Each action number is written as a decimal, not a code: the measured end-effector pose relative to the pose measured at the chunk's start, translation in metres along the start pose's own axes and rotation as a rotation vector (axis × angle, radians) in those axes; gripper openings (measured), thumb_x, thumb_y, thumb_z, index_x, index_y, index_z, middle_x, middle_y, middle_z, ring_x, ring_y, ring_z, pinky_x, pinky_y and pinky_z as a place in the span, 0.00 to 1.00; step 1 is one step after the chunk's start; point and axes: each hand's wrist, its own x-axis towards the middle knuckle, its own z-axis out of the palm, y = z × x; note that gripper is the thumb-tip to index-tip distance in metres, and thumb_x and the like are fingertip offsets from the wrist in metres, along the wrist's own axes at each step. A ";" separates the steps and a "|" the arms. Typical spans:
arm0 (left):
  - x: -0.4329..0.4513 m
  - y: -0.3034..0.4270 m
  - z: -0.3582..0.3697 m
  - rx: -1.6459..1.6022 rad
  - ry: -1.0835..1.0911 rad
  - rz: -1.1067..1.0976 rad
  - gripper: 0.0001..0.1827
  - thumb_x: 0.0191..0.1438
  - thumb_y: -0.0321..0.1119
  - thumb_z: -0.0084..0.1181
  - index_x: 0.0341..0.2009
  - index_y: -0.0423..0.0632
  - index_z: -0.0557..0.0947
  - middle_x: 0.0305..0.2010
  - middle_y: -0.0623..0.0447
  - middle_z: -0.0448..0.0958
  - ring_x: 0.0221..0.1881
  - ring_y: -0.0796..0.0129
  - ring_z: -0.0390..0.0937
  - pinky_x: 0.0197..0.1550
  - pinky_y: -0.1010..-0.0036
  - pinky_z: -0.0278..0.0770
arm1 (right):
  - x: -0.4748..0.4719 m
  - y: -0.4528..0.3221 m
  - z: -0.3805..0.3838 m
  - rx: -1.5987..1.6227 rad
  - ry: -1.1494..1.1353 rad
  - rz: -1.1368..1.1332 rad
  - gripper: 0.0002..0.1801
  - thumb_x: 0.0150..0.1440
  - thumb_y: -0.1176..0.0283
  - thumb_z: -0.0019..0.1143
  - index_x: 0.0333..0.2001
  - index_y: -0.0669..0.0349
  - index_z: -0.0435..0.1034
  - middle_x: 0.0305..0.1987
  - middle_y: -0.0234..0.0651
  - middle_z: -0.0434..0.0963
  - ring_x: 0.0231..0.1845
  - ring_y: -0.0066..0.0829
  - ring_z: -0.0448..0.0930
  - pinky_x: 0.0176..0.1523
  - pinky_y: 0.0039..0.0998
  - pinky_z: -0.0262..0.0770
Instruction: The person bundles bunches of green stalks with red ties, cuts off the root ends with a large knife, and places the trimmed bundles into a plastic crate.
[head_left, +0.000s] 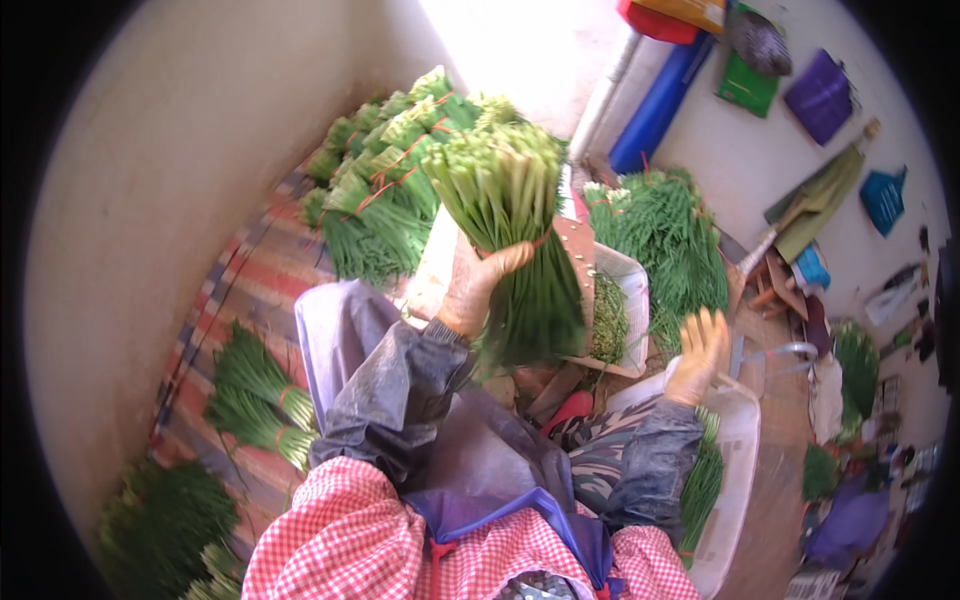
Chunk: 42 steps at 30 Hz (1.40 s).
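A large bundle of green garlic chives (525, 300), pale cut ends up and a red tie around its middle, is gripped by my left hand (484, 281) in front of me. Behind the bundle is a board (576, 262) with small pale bits on it. My right hand (699, 356) is raised to the right, fingers extended and holding nothing, above a white plastic basket (739, 480) with more chives (705, 480) inside.
Tied chive bundles (382, 180) are piled on a striped mat (259, 292), with more bundles (262, 397) at left. A white crate (637, 300) holds trimmings. Another chive heap (660, 247) lies beyond. A wooden stool (776, 285) stands right; a person in purple (847, 517) is farther right.
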 end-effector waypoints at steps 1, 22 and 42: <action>-0.002 0.001 0.007 0.025 -0.058 -0.065 0.31 0.50 0.26 0.70 0.59 0.41 0.74 0.54 0.51 0.80 0.54 0.67 0.78 0.58 0.69 0.75 | -0.006 -0.010 0.023 -0.065 -0.127 -0.123 0.42 0.61 0.49 0.57 0.70 0.63 0.54 0.69 0.45 0.66 0.67 0.44 0.69 0.64 0.40 0.70; -0.057 -0.065 0.058 0.533 -0.205 -0.009 0.41 0.39 0.31 0.76 0.58 0.41 0.70 0.51 0.45 0.81 0.51 0.63 0.81 0.53 0.68 0.78 | 0.002 0.080 0.007 0.025 -0.341 0.364 0.22 0.62 0.56 0.57 0.50 0.62 0.69 0.44 0.37 0.81 0.43 0.29 0.81 0.45 0.31 0.77; 0.001 -0.027 -0.003 0.595 -0.591 -0.581 0.41 0.52 0.47 0.65 0.66 0.40 0.68 0.66 0.49 0.68 0.64 0.62 0.66 0.65 0.65 0.65 | -0.099 0.020 0.058 1.212 -0.807 0.782 0.30 0.67 0.53 0.51 0.66 0.60 0.66 0.65 0.34 0.74 0.61 0.25 0.76 0.67 0.33 0.69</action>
